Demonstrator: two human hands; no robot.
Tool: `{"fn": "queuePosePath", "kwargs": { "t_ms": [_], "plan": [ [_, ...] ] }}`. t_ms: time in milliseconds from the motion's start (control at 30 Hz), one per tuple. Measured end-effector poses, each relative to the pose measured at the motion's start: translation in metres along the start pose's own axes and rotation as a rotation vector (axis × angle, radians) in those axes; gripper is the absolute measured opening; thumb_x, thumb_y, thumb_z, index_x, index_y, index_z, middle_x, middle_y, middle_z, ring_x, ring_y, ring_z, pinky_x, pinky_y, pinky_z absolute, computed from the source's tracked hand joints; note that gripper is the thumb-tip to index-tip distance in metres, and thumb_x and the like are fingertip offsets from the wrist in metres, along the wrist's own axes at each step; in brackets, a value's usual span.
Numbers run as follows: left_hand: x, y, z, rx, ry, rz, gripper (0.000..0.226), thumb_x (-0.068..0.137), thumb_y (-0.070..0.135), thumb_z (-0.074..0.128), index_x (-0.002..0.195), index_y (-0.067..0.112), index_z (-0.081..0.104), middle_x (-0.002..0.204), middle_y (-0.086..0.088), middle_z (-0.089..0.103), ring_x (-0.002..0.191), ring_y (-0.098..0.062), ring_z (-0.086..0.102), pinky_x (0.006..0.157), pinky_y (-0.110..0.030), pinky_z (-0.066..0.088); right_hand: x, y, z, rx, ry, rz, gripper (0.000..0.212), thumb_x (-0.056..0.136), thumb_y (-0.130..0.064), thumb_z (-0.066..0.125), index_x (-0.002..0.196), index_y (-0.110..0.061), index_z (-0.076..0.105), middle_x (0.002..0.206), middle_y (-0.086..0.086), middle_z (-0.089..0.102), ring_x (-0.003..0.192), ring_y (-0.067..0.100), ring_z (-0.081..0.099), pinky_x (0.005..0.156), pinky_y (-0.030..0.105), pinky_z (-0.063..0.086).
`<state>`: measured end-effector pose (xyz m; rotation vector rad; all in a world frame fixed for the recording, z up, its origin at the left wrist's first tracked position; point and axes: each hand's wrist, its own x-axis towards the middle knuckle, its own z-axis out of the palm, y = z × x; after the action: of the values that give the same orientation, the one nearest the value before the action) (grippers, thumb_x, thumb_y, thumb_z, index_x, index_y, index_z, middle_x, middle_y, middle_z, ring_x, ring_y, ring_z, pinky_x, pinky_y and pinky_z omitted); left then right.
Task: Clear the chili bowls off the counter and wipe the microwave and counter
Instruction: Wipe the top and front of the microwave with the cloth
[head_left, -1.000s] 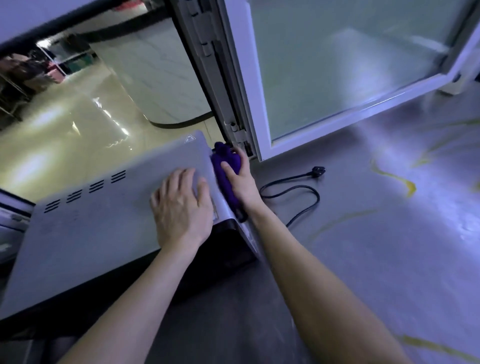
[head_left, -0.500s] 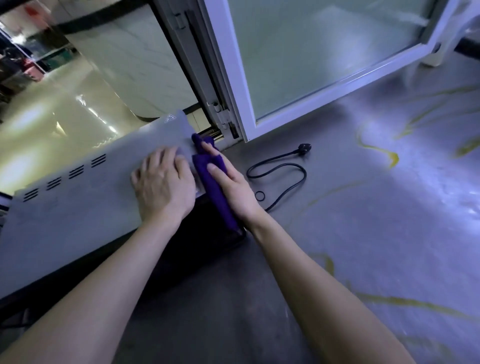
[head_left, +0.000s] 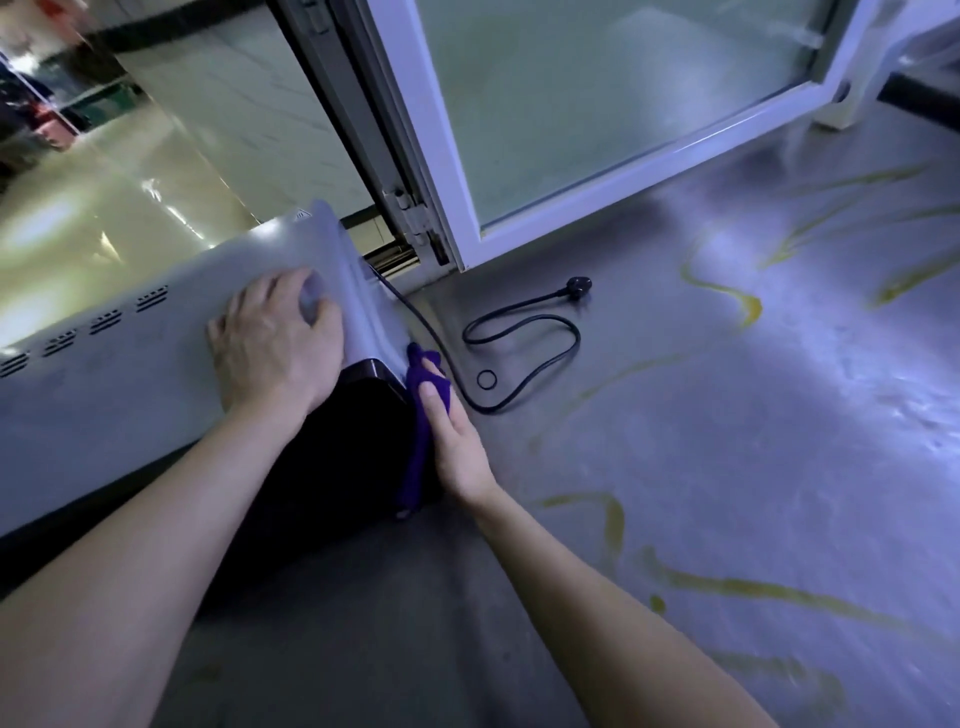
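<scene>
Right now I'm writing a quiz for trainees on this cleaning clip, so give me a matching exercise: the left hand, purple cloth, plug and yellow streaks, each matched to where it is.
Things:
1. left hand
2. purple cloth
3. plug
4. yellow streaks

Places:
A. lying loose on the counter, near the window frame
B. smeared across the counter surface
C. flat on top of the microwave
D. pressed by the right hand against the microwave's side

Pairs: 1-C, 2-D, 3-A, 4-B
</scene>
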<state>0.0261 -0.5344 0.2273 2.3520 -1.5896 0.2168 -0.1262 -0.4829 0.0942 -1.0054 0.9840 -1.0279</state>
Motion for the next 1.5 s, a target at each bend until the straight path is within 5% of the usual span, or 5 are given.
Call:
{"fn": "queuePosePath", "kwargs": {
  "t_ms": [500,733,933,1367,1500],
  "plan": [
    [-0.006,-0.001,-0.005,-0.043,-0.003,-0.016,0.059,0.098,0.05,0.042,0.148,0.028,0.06,0.152,0.003,0.058,0.14,-0.028,0.05,0.122,-0.052,0.035,0.078,-0.004,0.003,-0.066,-0.094,0.33,0.074,0.096,-0.078,0.044,0.161,-0.043,0.042,0.168,-0.023,0.038,0.157,0.005,0.032,0.132,0.038,0.016],
    [-0.007,-0.005,-0.005,-0.035,0.003,0.015,0.058,0.098,0.048,0.043,0.148,0.025,0.061,0.151,0.002,0.059,0.141,-0.028,0.051,0.121,-0.051,0.036,0.048,-0.035,0.003,-0.019,-0.258,-0.379,0.053,0.116,-0.037,0.043,0.167,-0.023,0.037,0.175,-0.02,0.023,0.163,0.002,0.014,0.134,0.033,0.014],
    [-0.007,-0.006,-0.008,-0.064,0.001,0.019,0.055,0.098,0.047,0.046,0.147,0.027,0.061,0.152,0.006,0.058,0.142,-0.025,0.051,0.121,-0.054,0.037,0.147,-0.013,0.014,-0.102,-0.134,0.253,0.055,0.111,-0.055,0.039,0.161,-0.031,0.046,0.165,-0.007,0.046,0.154,0.018,0.041,0.127,0.037,0.027],
    [-0.01,-0.005,-0.01,-0.068,-0.007,0.026,0.057,0.097,0.047,0.045,0.148,0.026,0.061,0.152,0.006,0.058,0.143,-0.025,0.05,0.121,-0.054,0.036,0.199,-0.026,0.031,-0.126,-0.134,0.276,0.072,0.097,-0.073,0.038,0.154,-0.032,0.053,0.155,-0.004,0.058,0.145,0.024,0.051,0.126,0.046,0.033],
    [-0.009,-0.007,-0.009,-0.063,-0.016,0.043,0.056,0.098,0.045,0.046,0.148,0.026,0.061,0.152,0.004,0.058,0.143,-0.026,0.052,0.12,-0.058,0.038,0.161,-0.082,0.039,-0.039,-0.268,-0.244,0.05,0.114,-0.044,0.043,0.161,-0.025,0.047,0.171,-0.009,0.037,0.158,0.002,0.027,0.132,0.035,0.018]
  ]
}}
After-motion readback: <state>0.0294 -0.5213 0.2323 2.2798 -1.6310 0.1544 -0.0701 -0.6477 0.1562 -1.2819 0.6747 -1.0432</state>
